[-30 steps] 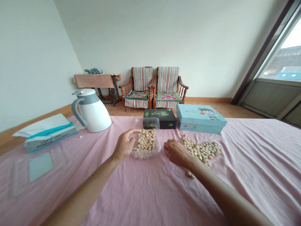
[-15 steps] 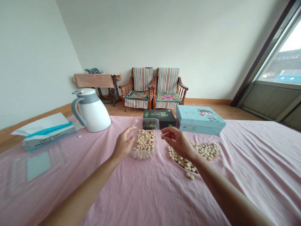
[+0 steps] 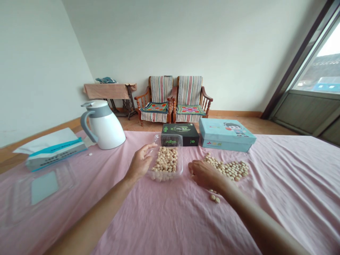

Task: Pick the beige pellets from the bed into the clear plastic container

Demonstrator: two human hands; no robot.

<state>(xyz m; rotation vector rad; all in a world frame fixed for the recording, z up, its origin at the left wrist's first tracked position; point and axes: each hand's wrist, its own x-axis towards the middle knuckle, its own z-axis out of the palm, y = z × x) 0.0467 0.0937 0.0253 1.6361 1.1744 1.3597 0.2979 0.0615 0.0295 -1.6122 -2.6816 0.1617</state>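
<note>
My left hand [image 3: 138,162] is closed on the left side of a clear plastic box [image 3: 180,166], fingers at its rim. Small round beige pieces [image 3: 166,159], like little biscuits, cover the bottom of this box. My right hand [image 3: 204,173] reaches down to the cloth just right of the box, its fingers curled together; their tips are partly hidden, and I cannot make out what they pinch. Under and beyond that hand spreads a loose pile of the same pieces [image 3: 235,170], part of it covered by the hand. A couple of stray pieces [image 3: 215,199] lie nearer to me.
Behind the plastic box stand a black box [image 3: 183,132] and a light blue box [image 3: 225,134]. To the left are a white jug [image 3: 107,129], a tissue pack [image 3: 55,150] and a clear plastic lid [image 3: 45,187]. A pink cloth [image 3: 164,219] covers the table.
My right hand has moved from beside the box's rim down and slightly right to the pile's near left end. The plastic box has shifted a little to the right, my left hand still on it.
</note>
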